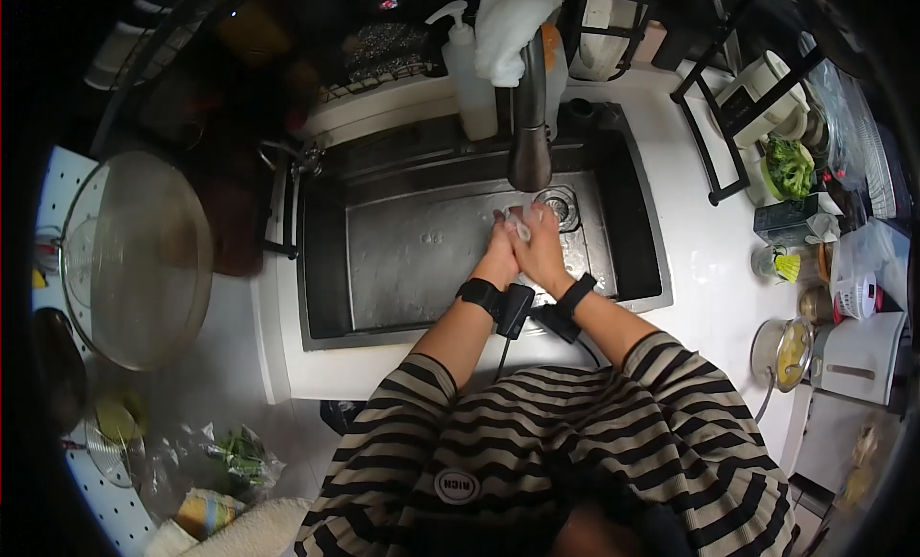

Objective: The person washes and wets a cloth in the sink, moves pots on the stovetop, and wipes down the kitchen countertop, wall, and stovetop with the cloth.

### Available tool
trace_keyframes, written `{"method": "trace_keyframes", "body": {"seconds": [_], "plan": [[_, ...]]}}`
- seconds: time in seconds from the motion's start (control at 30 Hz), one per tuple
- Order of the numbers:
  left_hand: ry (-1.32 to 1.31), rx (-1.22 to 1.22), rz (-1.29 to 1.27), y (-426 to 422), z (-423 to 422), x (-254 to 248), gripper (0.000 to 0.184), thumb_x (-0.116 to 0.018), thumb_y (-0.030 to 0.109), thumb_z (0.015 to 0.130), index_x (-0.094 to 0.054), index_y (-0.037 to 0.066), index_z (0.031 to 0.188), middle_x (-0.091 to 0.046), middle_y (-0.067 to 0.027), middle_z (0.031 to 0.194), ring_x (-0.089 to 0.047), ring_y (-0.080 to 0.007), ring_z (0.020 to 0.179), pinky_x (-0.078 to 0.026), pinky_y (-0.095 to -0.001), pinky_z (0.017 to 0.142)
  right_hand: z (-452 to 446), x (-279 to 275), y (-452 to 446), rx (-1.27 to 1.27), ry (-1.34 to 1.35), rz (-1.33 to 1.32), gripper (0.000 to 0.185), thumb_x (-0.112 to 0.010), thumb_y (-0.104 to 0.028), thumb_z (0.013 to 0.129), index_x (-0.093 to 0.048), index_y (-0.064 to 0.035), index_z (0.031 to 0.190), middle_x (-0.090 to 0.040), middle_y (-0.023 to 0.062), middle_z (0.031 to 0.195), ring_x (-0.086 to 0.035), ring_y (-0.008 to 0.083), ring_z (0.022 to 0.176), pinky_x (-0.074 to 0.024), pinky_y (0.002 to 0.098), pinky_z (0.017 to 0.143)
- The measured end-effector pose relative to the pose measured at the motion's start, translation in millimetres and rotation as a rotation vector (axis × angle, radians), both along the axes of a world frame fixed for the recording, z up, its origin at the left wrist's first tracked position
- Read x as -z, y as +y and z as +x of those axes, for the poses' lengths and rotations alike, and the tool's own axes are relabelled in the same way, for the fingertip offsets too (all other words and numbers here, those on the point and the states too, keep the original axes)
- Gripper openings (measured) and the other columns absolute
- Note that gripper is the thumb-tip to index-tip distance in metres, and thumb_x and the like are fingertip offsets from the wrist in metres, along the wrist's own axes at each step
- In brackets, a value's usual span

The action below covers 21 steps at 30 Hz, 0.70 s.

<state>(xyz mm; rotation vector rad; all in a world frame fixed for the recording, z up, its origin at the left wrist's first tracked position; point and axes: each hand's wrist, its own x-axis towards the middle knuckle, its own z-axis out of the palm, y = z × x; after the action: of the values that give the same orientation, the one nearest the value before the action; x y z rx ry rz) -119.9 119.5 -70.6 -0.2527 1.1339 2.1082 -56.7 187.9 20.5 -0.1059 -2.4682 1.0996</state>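
Note:
Both my hands meet under the spout of the dark faucet (529,154), over the sink (412,260). My left hand (498,254) has its fingers curled in against the other hand. My right hand (542,252) is closed too, pressed to the left one from the right side. A small whitish, shiny thing (522,230) shows between the fingers; whether it is an object, foam or running water I cannot make out. Just behind the hands lies the round drain (558,210). Each wrist wears a black strap with a small black box.
A pump bottle (471,87) stands behind the sink, and a white cloth (516,25) hangs over the faucet top. On the right counter are a black rack (714,140), leafy greens (789,169) and a small pot (783,354). A round glass lid (139,260) is at left.

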Motion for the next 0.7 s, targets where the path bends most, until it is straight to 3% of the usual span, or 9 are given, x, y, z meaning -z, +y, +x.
{"method": "trace_keyframes", "body": {"seconds": [0.07,0.17,0.23,0.27,0.33,0.37,0.5,0.6,0.7], "plan": [[-0.177,0.063,0.121,-4.3,4.8,-15.5,0.038,-0.035,0.036,0.096,-0.047,0.011,0.121,-0.049,-0.0102,0.125,-0.049,-0.0284,0.114,-0.041,-0.0459,0.095,6.4,-16.1,-5.2,-0.130,0.092,0.047,0.027,-0.054,-0.019,0.085,-0.059,-0.0018,0.105,-0.054,0.0217,0.102,-0.046,0.0406,0.104,-0.0371,0.0442,0.090],[-0.544,0.133,0.192,-7.3,13.3,-71.7,0.030,-0.040,0.024,0.094,-0.045,0.010,0.120,-0.048,-0.0122,0.125,-0.050,-0.0323,0.112,-0.041,-0.0516,0.095,-22.3,29.9,23.6,-0.054,-0.037,-0.026,0.024,-0.048,-0.019,0.089,-0.059,-0.0009,0.099,-0.055,0.0240,0.097,-0.047,0.0408,0.099,-0.0378,0.0441,0.088],[-0.442,0.065,0.104,-6.6,16.8,-66.2,0.026,-0.044,0.019,0.095,-0.044,0.012,0.120,-0.049,-0.0126,0.121,-0.053,-0.0344,0.107,-0.044,-0.0575,0.088,-28.2,31.8,41.2,0.091,-0.126,-0.081,0.021,-0.047,-0.017,0.089,-0.056,0.0022,0.091,-0.054,0.0247,0.093,-0.049,0.0402,0.092,-0.0391,0.0458,0.081],[-0.365,-0.003,0.054,-7.1,19.5,-63.7,0.026,-0.044,0.020,0.095,-0.043,0.012,0.120,-0.050,-0.0117,0.121,-0.053,-0.0325,0.107,-0.044,-0.0554,0.089,-28.4,34.5,45.8,0.107,-0.240,-0.006,0.020,-0.047,-0.016,0.089,-0.056,0.0022,0.088,-0.054,0.0244,0.092,-0.049,0.0409,0.091,-0.0393,0.0465,0.079],[-0.205,-0.142,-0.043,-5.6,22.8,-67.3,0.026,-0.043,0.022,0.096,-0.042,0.013,0.120,-0.051,-0.0098,0.119,-0.054,-0.0289,0.106,-0.045,-0.0512,0.091,-14.7,13.0,24.8,0.033,-0.085,0.071,0.017,-0.050,-0.014,0.087,-0.053,0.0022,0.090,-0.052,0.0238,0.090,-0.049,0.0419,0.090,-0.0400,0.0471,0.078],[-0.144,-0.232,-0.103,-2.6,19.2,-48.5,0.024,-0.044,0.026,0.096,-0.049,0.010,0.113,-0.055,-0.0068,0.110,-0.056,-0.0221,0.101,-0.048,-0.0400,0.086,-7.6,2.7,9.8,0.034,0.026,0.093,0.019,-0.055,-0.018,0.086,-0.054,0.0010,0.089,-0.051,0.0221,0.086,-0.049,0.0417,0.090,-0.0410,0.0468,0.078],[-0.217,-0.024,-0.370,1.0,18.9,-49.4,0.042,-0.050,0.044,0.091,-0.063,0.005,0.101,-0.062,-0.0084,0.092,-0.058,-0.0178,0.088,-0.046,-0.0311,0.070,-14.7,11.6,12.9,0.053,-0.308,-0.160,0.035,-0.051,-0.027,0.089,-0.048,0.0048,0.103,-0.057,0.0287,0.094,-0.054,0.0479,0.090,-0.0437,0.0479,0.077],[-0.141,0.137,-0.474,-8.6,19.4,-70.5,0.053,-0.050,0.049,0.089,-0.062,0.002,0.109,-0.064,-0.0102,0.094,-0.059,-0.0204,0.088,-0.046,-0.0333,0.072,-31.7,45.4,29.1,0.043,-0.500,-0.248,0.045,-0.045,-0.037,0.091,-0.047,0.0037,0.108,-0.059,0.0310,0.096,-0.055,0.0484,0.093,-0.0449,0.0465,0.080],[-0.066,0.030,-0.539,-15.6,8.7,-15.9,0.052,-0.046,0.049,0.091,-0.064,0.002,0.106,-0.064,-0.0111,0.096,-0.059,-0.0222,0.087,-0.046,-0.0347,0.074,-18.4,57.4,1.4,0.026,-0.483,-0.279,0.046,-0.045,-0.040,0.090,-0.048,0.0002,0.111,-0.060,0.0308,0.096,-0.056,0.0473,0.096,-0.0453,0.0473,0.082]]}}
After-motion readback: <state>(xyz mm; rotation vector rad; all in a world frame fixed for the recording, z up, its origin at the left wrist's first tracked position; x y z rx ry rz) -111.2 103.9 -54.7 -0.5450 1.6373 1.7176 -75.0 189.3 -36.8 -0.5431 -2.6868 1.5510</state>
